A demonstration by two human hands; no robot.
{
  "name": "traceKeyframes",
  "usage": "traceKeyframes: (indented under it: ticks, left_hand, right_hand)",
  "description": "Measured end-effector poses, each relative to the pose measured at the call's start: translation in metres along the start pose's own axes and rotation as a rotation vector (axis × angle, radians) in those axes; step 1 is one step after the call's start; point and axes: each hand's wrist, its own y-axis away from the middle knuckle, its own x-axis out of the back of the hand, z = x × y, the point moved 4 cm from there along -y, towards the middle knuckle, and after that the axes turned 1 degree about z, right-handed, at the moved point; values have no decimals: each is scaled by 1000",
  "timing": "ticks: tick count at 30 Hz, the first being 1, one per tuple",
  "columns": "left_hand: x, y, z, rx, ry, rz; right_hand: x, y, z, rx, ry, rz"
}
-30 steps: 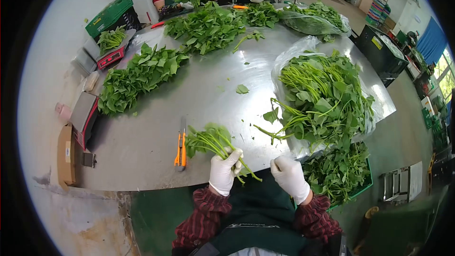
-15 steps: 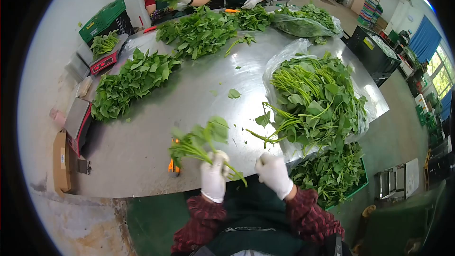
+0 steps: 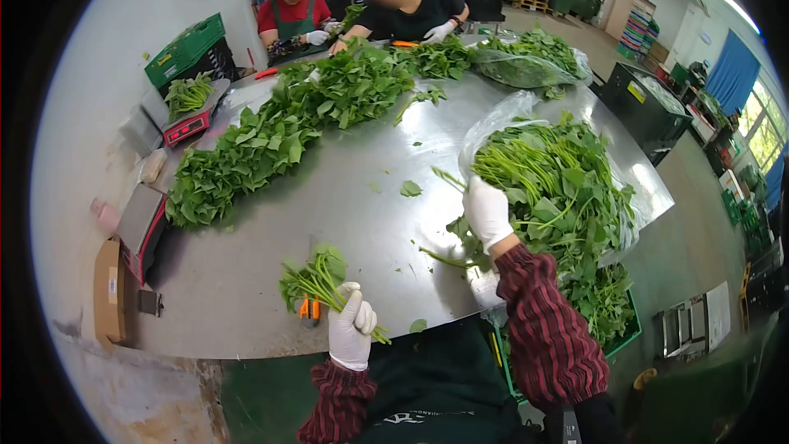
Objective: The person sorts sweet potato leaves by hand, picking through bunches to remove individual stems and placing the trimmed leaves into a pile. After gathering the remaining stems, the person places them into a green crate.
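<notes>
- Left hand (image 3: 352, 330), in a white glove, is closed around a small bunch of greens (image 3: 316, 279) near the front edge of the worktop (image 3: 345, 214); stems run down through the fist, leaves fan up and to the left.
- Right hand (image 3: 486, 212), also gloved, is stretched forward onto the big pile of greens (image 3: 559, 189) in its clear plastic bag; whether the fingers have closed on stems I cannot tell.
- That pile lies ahead and to the right, stems pointing away and to the left, nearer the right hand.
- An orange knife (image 3: 308, 307) lies just behind the held bunch.
</notes>
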Motion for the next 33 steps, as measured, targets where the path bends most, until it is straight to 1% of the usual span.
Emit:
traceKeyframes:
  ticks: [2,4,6,8,9,10,12,14,15,16,18,20,21,22,24,25,26,27,28,29,30,31,33]
  left_hand:
    - [4,-2,-2,20,34,26]
    - [6,-4,-6,43,68,41]
    - [5,-4,-12,92,74,-5]
    - [3,-3,-14,90,58,20]
    - [4,-2,-14,96,64,12]
    - [5,-2,-14,101,68,5]
    - [8,-1,-11,96,66,37]
    - [13,1,-10,96,65,67]
    - [15,1,-10,90,62,79]
    - [16,1,-11,87,59,87]
    - [16,0,-16,101,60,84]
    - [12,-1,-21,113,61,78]
    - [8,0,-24,124,49,68]
    - [5,0,-27,132,36,59]
    - [2,3,-30,137,6,44]
    - [1,4,-30,138,-22,33]
    - [1,5,-27,130,-27,35]
    - [2,6,-23,122,-108,67]
    - [4,8,-20,113,-187,105]
    - [5,8,-17,104,-189,119]
    - [5,7,-13,90,-285,149]
    - [3,5,-10,77,-381,175]
    - [-9,0,-9,55,-412,160]
  right_hand:
    - [46,-14,-29,-33,-233,107]
    - [74,-17,-47,-265,-699,-66]
    - [83,-11,-56,-292,-918,-103]
    - [52,3,-48,-34,-987,-75]
    - [54,13,-51,155,-766,-2]
    - [38,26,-45,284,-668,20]
    - [12,59,-29,176,-437,-134]
    - [-31,96,4,-245,-315,-293]
    - [-36,113,10,-241,-351,-209]
    - [-35,127,9,-245,-349,-211]
    - [-37,147,-4,-142,-52,-466]
    - [-25,147,-30,-39,-130,-439]
    - [-36,148,-30,-293,-258,-460]
    - [-56,151,-31,-168,-209,-416]
    - [-45,130,-48,-439,-423,-575]
    - [-45,129,-50,-438,-429,-574]
    - [-44,125,-52,-447,-536,-469]
    - [-44,120,-54,-450,-643,-364]
    - [-32,119,-60,-366,-676,-255]
    - [-17,117,-69,-274,-639,-187]
    - [-2,118,-77,-184,-601,-118]
    - [7,121,-82,-180,-607,-125]
    - [27,130,-96,31,-498,-35]
